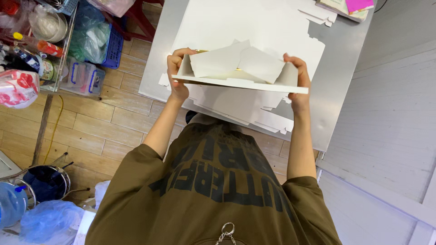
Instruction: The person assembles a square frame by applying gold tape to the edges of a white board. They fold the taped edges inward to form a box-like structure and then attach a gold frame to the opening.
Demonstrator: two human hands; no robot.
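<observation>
I hold a white cardboard box [238, 72], half folded, up in the middle of the frame, a little above centre. My left hand [176, 72] grips its left end, fingers curled over the upright side wall and thumb underneath. My right hand [297, 79] is clamped on the right end the same way, fingers wrapped over the top of that wall. The box is tilted so its long front edge runs as a pale strip from hand to hand, sloping slightly down to the right. Two loose flaps inside it lean toward each other and overlap near the middle, with a thin glimpse of gold lining between them.

Under the box, a stack of flat white cardboard blanks [245, 111] lies on the grey metal counter [338, 86], which fills the upper centre. More flat blanks spread toward the top of the frame. At the upper right corner sits a pink pad [359, 4] on the counter's far edge. At the upper left, on the wooden floor, stand a blue crate [113, 47] and a clear plastic box [84, 77].
</observation>
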